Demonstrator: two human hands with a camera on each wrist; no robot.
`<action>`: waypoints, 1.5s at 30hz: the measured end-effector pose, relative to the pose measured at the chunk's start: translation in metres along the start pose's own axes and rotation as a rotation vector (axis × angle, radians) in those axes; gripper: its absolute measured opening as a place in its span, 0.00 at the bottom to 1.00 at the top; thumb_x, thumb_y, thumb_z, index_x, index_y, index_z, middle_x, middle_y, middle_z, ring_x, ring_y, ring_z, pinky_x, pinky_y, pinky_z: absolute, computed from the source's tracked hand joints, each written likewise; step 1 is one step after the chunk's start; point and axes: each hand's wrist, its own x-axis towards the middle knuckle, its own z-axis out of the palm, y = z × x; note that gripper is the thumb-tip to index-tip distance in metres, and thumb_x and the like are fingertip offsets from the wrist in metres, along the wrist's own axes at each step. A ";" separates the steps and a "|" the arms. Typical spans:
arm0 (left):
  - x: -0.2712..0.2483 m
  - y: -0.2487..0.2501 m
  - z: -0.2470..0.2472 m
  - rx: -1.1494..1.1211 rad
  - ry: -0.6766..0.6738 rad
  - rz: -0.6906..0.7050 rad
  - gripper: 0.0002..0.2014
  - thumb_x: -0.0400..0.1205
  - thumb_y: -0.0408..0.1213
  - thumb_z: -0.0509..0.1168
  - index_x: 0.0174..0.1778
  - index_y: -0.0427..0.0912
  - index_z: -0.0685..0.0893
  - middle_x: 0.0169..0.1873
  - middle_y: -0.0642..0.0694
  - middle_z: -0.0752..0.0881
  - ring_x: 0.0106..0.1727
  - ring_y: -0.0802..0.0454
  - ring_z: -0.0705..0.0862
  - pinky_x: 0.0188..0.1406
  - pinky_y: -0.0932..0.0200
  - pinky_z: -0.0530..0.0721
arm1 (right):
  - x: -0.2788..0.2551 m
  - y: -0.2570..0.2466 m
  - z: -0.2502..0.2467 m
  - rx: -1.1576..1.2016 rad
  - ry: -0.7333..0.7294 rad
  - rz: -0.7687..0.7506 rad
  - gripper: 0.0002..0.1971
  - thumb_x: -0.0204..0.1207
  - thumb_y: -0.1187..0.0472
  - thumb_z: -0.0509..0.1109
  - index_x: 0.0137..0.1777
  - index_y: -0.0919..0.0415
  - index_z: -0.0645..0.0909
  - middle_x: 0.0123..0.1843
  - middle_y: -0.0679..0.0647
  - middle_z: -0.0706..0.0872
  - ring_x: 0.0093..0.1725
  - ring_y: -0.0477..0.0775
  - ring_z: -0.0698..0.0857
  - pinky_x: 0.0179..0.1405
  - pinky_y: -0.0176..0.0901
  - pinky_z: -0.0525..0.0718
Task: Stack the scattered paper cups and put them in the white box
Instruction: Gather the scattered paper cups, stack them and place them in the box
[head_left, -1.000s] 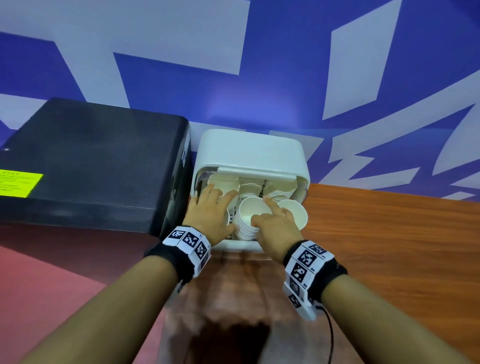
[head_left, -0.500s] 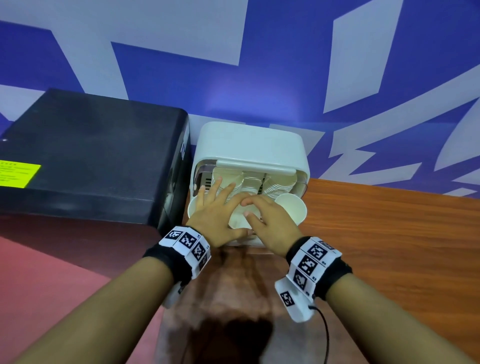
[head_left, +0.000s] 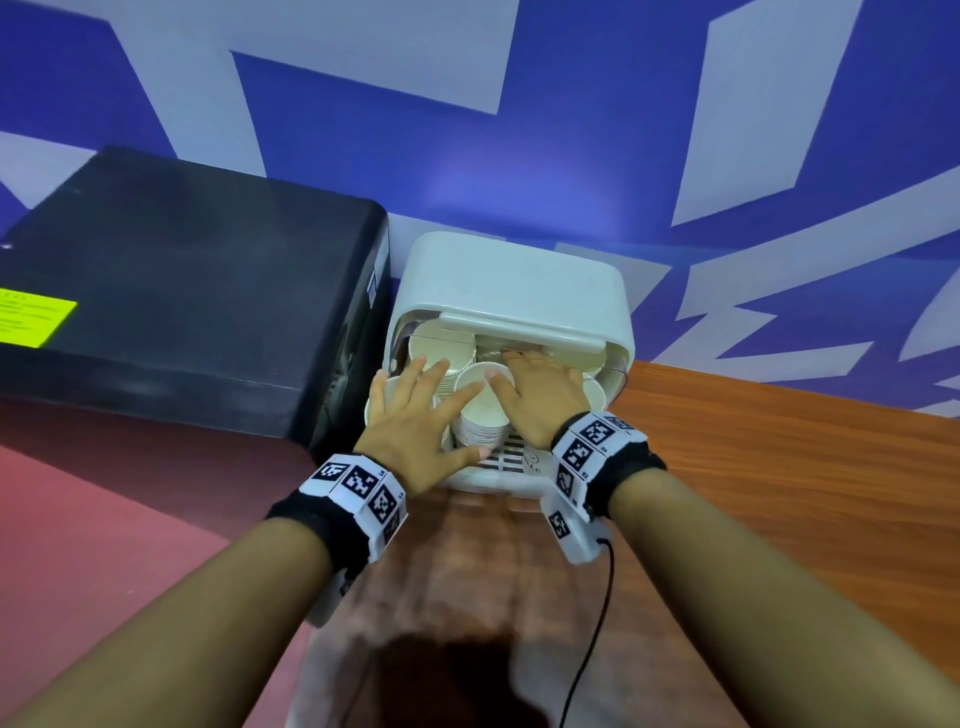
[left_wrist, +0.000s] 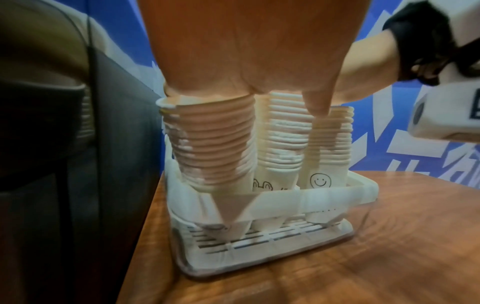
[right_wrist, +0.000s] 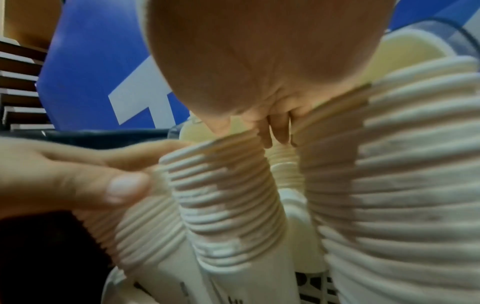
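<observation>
Head view: the left hand (head_left: 410, 415) lies flat with its fingers straight and spread over the rims of the left stack of paper cups (head_left: 384, 410), its thumb reaching toward the front of the white box (head_left: 511, 278). The right hand (head_left: 540, 389) likewise lies with its fingers extended, palm down over the right stack of cups (head_left: 595, 395), the thumb tip resting at the rim of the middle stack (head_left: 483, 410); neither hand curls round a cup. In the left wrist view the left palm presses on top of a tall nested stack (left_wrist: 213, 144), and two more stacks stand beside it, one bearing a smiley face (left_wrist: 320, 181). All of these stand upright on the slotted tray (left_wrist: 259, 242) at the box's open front. Further stacks (head_left: 441, 348) sit deeper under the box's raised lid. The box stands at the back left corner of the wooden table (head_left: 779, 493), against the blue and white wall (head_left: 571, 130), just beside a black cabinet (head_left: 197, 301) with a yellow label (head_left: 34, 322). Both wrists wear black bands with checkered marker tags (head_left: 358, 486).
</observation>
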 end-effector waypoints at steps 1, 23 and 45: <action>0.001 0.001 -0.001 0.003 -0.009 -0.003 0.36 0.76 0.71 0.51 0.79 0.66 0.51 0.83 0.50 0.42 0.82 0.48 0.33 0.78 0.36 0.32 | 0.002 -0.001 0.000 -0.009 -0.018 -0.022 0.26 0.85 0.45 0.47 0.80 0.54 0.62 0.80 0.55 0.68 0.77 0.58 0.68 0.74 0.56 0.62; 0.002 0.006 -0.013 0.065 -0.085 0.025 0.36 0.70 0.78 0.46 0.69 0.64 0.70 0.80 0.50 0.56 0.82 0.48 0.42 0.77 0.32 0.41 | -0.022 0.010 0.025 0.118 -0.010 -0.040 0.24 0.80 0.38 0.55 0.69 0.49 0.76 0.65 0.52 0.75 0.66 0.56 0.73 0.64 0.50 0.74; 0.023 0.011 -0.005 -0.050 0.184 0.012 0.39 0.72 0.72 0.33 0.67 0.51 0.69 0.63 0.52 0.79 0.69 0.51 0.71 0.75 0.39 0.61 | -0.037 0.037 0.019 0.224 0.100 -0.155 0.32 0.80 0.35 0.51 0.79 0.51 0.67 0.85 0.47 0.57 0.80 0.50 0.64 0.79 0.48 0.63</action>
